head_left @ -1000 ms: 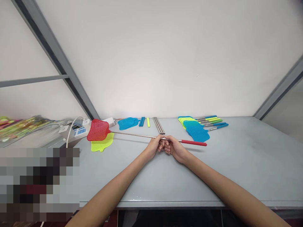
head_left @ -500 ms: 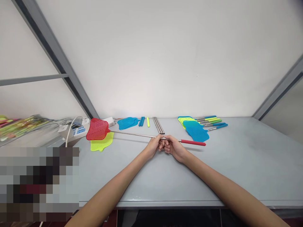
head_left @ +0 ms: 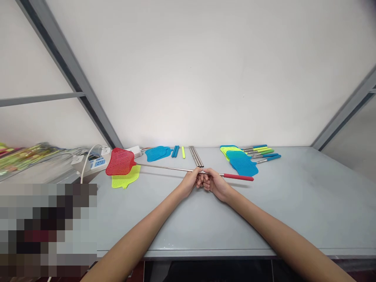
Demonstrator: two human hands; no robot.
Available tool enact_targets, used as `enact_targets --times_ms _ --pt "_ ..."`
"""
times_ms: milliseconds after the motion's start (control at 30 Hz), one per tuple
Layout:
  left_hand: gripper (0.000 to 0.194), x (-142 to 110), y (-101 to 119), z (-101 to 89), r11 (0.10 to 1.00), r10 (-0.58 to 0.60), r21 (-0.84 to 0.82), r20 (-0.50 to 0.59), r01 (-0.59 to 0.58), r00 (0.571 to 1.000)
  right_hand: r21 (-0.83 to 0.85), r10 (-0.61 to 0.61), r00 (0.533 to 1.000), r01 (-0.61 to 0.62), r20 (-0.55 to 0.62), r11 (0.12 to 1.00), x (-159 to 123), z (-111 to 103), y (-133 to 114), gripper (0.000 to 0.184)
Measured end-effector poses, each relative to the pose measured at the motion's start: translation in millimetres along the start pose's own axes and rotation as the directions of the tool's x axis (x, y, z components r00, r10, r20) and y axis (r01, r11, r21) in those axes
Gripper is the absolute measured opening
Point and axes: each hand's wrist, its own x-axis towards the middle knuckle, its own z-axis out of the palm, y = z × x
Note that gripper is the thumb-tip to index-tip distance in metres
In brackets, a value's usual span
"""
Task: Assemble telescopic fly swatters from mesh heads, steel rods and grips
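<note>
- Head-worn view, looking down a grey table (head_left: 293, 203): a person is reaching forward with both bare arms, gripping a red fly swatter (head_left: 167, 168) at the middle of the table's width.
- Left hand (head_left: 190, 182): its fingers (head_left: 197, 177) are curled narrowly around the swatter's steel shaft, just ahead of the right hand.
- Right hand (head_left: 216, 184): its fingers (head_left: 207, 176) are closing around the same shaft near the red handle grip (head_left: 238, 177), their tips nearly meeting those of the left hand.
- The swatter is lying crosswise to the person, its red mesh head (head_left: 120, 161) extending to the left over a yellow swatter head (head_left: 126, 178); whether the two are touching is hard to tell.
- Along the back edge, a blue swatter head (head_left: 157, 153), two blue grips (head_left: 175, 151), a yellow grip (head_left: 183, 152) and steel tubes (head_left: 195, 156) are lying side by side.
- To the right, blue and yellow swatter heads (head_left: 241, 163) are lying in a stack beside colour-gripped rods (head_left: 261, 152).
- At left, a power strip (head_left: 96, 161) is sitting by the table, its white cable (head_left: 84, 172) looping down, while plastic-wrapped goods (head_left: 23, 156) are lying beyond it.
- A pixelated patch is covering the lower left corner.
</note>
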Motion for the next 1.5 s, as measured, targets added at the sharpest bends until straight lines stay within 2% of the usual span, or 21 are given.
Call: enact_targets --times_ms 967,1500 --pt "0.042 -2.0 1.0 -1.1 1.0 0.021 0.019 0.001 -0.022 1.0 0.01 0.012 1.0 -0.012 0.007 1.0 3.4 -4.4 2.2 0.034" --pt "0.04 -1.1 -0.4 -0.3 0.998 0.039 -0.04 -0.017 -0.039 0.999 0.003 0.047 0.999 -0.047 -0.006 0.999 3.1 -4.1 0.0 0.033"
